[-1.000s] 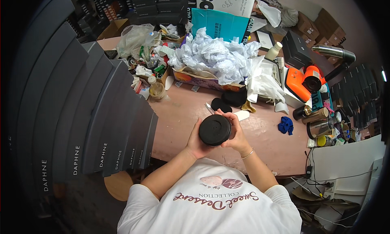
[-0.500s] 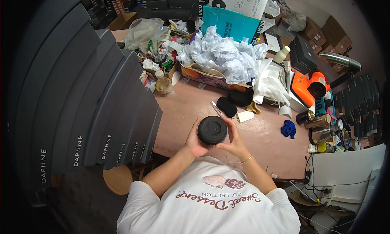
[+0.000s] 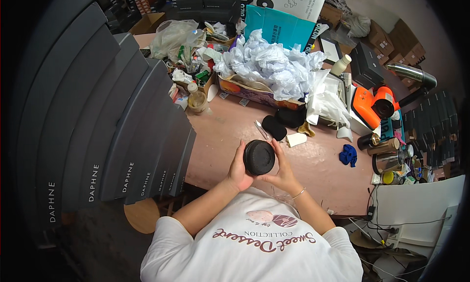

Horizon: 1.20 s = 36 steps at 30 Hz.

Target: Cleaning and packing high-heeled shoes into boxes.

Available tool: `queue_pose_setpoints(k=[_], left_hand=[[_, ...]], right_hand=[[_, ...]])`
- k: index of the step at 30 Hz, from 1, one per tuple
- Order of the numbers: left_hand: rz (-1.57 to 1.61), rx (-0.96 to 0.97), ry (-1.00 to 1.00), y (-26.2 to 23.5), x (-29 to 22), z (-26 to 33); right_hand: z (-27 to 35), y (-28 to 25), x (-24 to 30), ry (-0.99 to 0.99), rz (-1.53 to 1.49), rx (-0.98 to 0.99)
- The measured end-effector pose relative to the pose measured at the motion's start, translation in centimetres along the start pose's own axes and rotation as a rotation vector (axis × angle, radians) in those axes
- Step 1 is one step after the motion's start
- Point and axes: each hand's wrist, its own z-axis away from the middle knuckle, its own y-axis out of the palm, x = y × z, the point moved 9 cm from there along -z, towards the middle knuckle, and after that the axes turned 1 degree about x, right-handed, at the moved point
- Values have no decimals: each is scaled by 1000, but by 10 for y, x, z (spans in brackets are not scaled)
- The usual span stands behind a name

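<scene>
A squat, round black tub point(image 3: 259, 157) is held over the near part of the table point(image 3: 210, 157). My left hand point(image 3: 238, 169) grips its left side, thumb and fingers curved along the rim. The right hand point(image 3: 283, 172) closes on it from the right, fingertips at the far rim and thumb at the near edge. The tub tilts so its dark, worn-looking round face shows. Just beyond it lie a black oval pad point(image 3: 274, 128), a second black pad point(image 3: 290, 118), a slim pale tool point(image 3: 261, 129) and a white block point(image 3: 296, 139).
Stacked dark grey boxes point(image 3: 132, 135) rise along the left. A carton point(image 3: 245, 91) heaped with crumpled white paper point(image 3: 269, 61) stands at the back. Rightward are a blue cloth point(image 3: 348, 155), an orange device point(image 3: 364, 108) and several jars. A brownish bottle point(image 3: 197, 101) stands far left.
The tub has turned in my hands and shifted slightly right, so more of its left side wall shows. Both hands keep their hold.
</scene>
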Motion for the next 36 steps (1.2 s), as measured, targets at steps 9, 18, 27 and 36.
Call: queue_pose_setpoints(k=[9, 18, 27, 36], left_hand=[[74, -131, 159, -9, 2, 3], [-173, -130, 286, -42, -1, -22], [-33, -451, 364, -113, -44, -78], [237, -202, 242, -126, -63, -98]], right_hand=[[4, 13, -10, 76, -147, -135], [0, 30, -49, 296, -195, -289], [-98, 15, -106, 217, 277, -146], [-197, 44, -191, 172, 822, 75]])
